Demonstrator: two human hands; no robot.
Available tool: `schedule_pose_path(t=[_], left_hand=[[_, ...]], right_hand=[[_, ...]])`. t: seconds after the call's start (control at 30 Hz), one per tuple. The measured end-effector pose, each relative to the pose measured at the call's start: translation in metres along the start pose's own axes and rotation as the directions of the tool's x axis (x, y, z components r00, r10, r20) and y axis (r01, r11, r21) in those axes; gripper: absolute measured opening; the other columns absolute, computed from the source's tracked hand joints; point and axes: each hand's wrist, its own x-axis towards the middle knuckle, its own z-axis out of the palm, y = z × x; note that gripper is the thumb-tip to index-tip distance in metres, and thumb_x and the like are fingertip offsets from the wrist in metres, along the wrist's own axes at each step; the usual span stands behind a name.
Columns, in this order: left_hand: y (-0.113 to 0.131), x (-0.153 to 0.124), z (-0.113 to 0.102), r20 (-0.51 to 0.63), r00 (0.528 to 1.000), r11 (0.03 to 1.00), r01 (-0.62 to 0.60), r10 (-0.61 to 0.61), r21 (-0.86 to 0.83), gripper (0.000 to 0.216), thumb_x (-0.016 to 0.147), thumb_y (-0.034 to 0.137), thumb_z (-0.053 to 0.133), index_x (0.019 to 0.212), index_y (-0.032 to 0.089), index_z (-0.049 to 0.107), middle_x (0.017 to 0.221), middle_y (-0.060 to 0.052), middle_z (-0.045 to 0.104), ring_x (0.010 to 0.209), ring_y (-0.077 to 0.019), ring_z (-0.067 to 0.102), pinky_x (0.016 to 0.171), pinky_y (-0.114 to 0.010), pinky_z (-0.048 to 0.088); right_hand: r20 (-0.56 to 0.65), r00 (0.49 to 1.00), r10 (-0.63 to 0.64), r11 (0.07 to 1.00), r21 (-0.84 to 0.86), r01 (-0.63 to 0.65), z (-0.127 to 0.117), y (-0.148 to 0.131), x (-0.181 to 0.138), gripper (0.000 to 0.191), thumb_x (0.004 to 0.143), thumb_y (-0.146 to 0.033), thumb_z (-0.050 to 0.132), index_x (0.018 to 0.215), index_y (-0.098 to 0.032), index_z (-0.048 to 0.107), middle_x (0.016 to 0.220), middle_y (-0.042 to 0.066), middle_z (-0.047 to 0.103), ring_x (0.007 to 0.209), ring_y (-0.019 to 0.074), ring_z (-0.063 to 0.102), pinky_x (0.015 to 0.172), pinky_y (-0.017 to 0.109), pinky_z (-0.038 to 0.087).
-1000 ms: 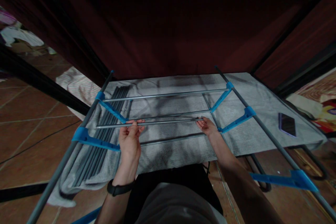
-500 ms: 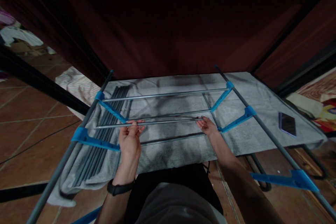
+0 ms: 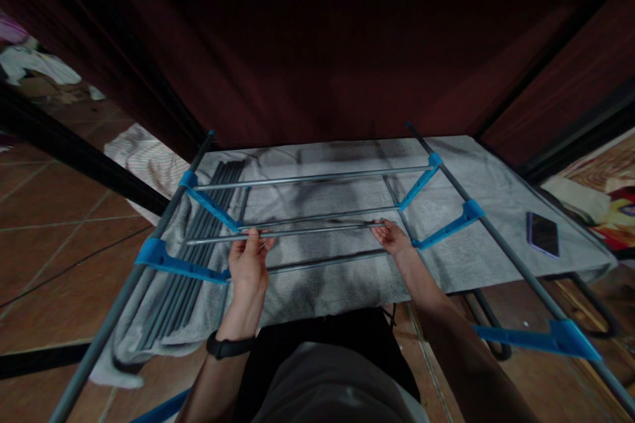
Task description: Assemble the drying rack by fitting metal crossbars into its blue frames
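Note:
A thin grey metal tube [image 3: 317,232] lies level between my two hands. My left hand [image 3: 249,261] pinches it left of its middle, thumb on top, and its left end sticks out past the fingers. At the tube's right end, the fingers of my right hand [image 3: 389,236] close round it. Around both hands stands a rack frame of grey tubes with blue plastic brackets. The left front bracket [image 3: 181,264] is beside my left wrist, and the right front bracket [image 3: 449,226] is just right of my right hand. A fitted crossbar [image 3: 312,179] spans the frame farther back.
Several loose grey tubes [image 3: 191,271] lie side by side on the grey cloth [image 3: 327,291] at the left. A phone [image 3: 543,234] rests on the cloth at the right. Dark red panels [image 3: 317,66] rise behind, and a tiled floor [image 3: 59,231] shows at the left.
My left hand and the tube's left end have shifted slightly to the right. My right hand has stayed nearly in place; the rack frame has not visibly moved.

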Motion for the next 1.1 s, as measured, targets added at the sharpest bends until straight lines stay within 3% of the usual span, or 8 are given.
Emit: schedule_pose_path(t=[0.23, 0.47, 0.67, 0.93, 1.1], left_hand=[[0.002, -0.002, -0.003, 0.104, 0.993, 0.998, 0.057, -0.054, -0.022, 0.033, 0.072, 0.031, 0.087, 0.092, 0.019, 0.064, 0.089, -0.005, 0.079, 0.087, -0.02, 0.077, 0.085, -0.036, 0.06], [0.0, 0.003, -0.006, 0.028, 0.991, 0.991, 0.13, -0.13, -0.007, 0.019, 0.078, 0.019, 0.076, 0.09, 0.019, 0.062, 0.085, -0.006, 0.078, 0.085, -0.0204, 0.077, 0.083, -0.036, 0.06], [0.0, 0.004, -0.007, 0.005, 0.99, 0.99, 0.142, -0.142, -0.008, 0.014, 0.081, 0.015, 0.07, 0.091, 0.02, 0.062, 0.085, -0.005, 0.078, 0.083, -0.0198, 0.077, 0.082, -0.035, 0.06], [-0.004, 0.005, -0.007, 0.02, 0.995, 0.995, 0.098, -0.098, 0.003, 0.028, 0.078, 0.026, 0.083, 0.093, 0.019, 0.06, 0.083, -0.003, 0.076, 0.077, -0.0152, 0.074, 0.077, -0.03, 0.058], [-0.006, 0.006, -0.006, 0.003, 0.996, 0.996, 0.086, -0.086, 0.02, 0.035, 0.074, 0.032, 0.088, 0.091, 0.019, 0.06, 0.078, 0.0, 0.073, 0.067, -0.0123, 0.069, 0.076, -0.03, 0.057]], right_hand=[[-0.025, 0.999, 0.033, 0.999, 0.002, -0.033, 0.003, -0.003, -0.008, 0.022, 0.09, -0.006, 0.059, 0.079, -0.025, 0.062, 0.069, -0.002, 0.074, 0.063, 0.0141, 0.071, 0.079, 0.03, 0.066], [0.07, 0.996, 0.053, 0.999, -0.005, -0.052, -0.003, -0.007, -0.007, 0.023, 0.084, -0.002, 0.062, 0.077, -0.024, 0.063, 0.07, -0.001, 0.075, 0.064, 0.0159, 0.073, 0.072, 0.029, 0.065], [0.016, 0.998, 0.067, 0.997, -0.025, -0.066, -0.003, -0.008, -0.005, 0.024, 0.085, -0.001, 0.057, 0.076, -0.023, 0.063, 0.069, 0.0, 0.075, 0.062, 0.0149, 0.071, 0.07, 0.027, 0.064], [0.044, 0.998, 0.049, 0.999, -0.008, -0.049, -0.003, -0.008, -0.011, 0.024, 0.085, -0.002, 0.058, 0.076, -0.023, 0.063, 0.068, 0.001, 0.074, 0.062, 0.0156, 0.071, 0.068, 0.028, 0.063], [0.066, 0.996, 0.059, 0.998, 0.005, -0.059, -0.003, -0.008, -0.012, 0.024, 0.084, -0.002, 0.057, 0.076, -0.023, 0.064, 0.067, 0.001, 0.074, 0.062, 0.0159, 0.07, 0.078, 0.031, 0.065]])
